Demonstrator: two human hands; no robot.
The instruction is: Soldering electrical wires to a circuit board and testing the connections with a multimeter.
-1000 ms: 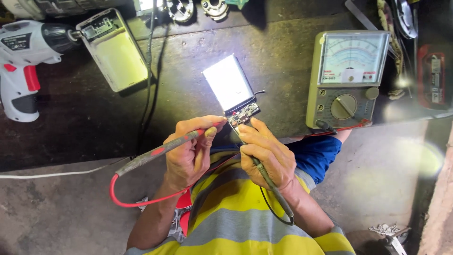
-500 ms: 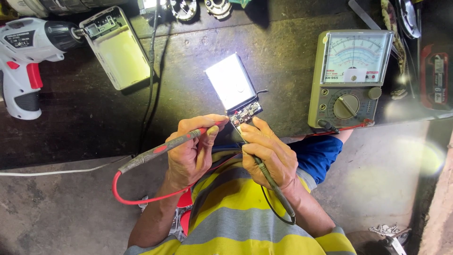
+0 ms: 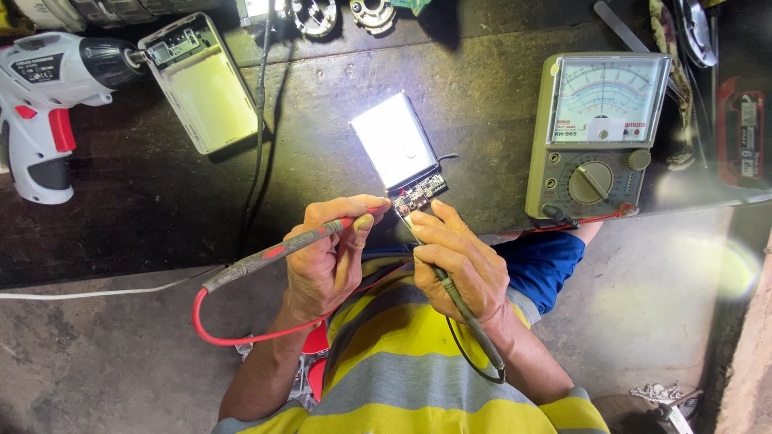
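My left hand [image 3: 326,261] grips a red test probe [image 3: 277,251], whose tip reaches a small circuit board [image 3: 421,193]. My right hand [image 3: 458,269] holds a black test probe [image 3: 462,309] with its tip on the same board. The board sits at the near end of a flat, brightly glaring rectangular cell [image 3: 392,141] lying on the dark workbench [image 3: 145,217]. The red lead [image 3: 217,329] loops below my left hand. An olive analog multimeter [image 3: 599,133] stands to the right, with both leads plugged into its lower edge.
A white and red cordless screwdriver [image 3: 44,104] lies at the far left, beside an open pale casing [image 3: 205,84]. A black cable [image 3: 261,120] runs down the bench and a white cable [image 3: 88,292] runs along its near edge. Metal parts and tools lie along the top and right.
Both hands keep their probes on the board. The view has shifted only slightly.
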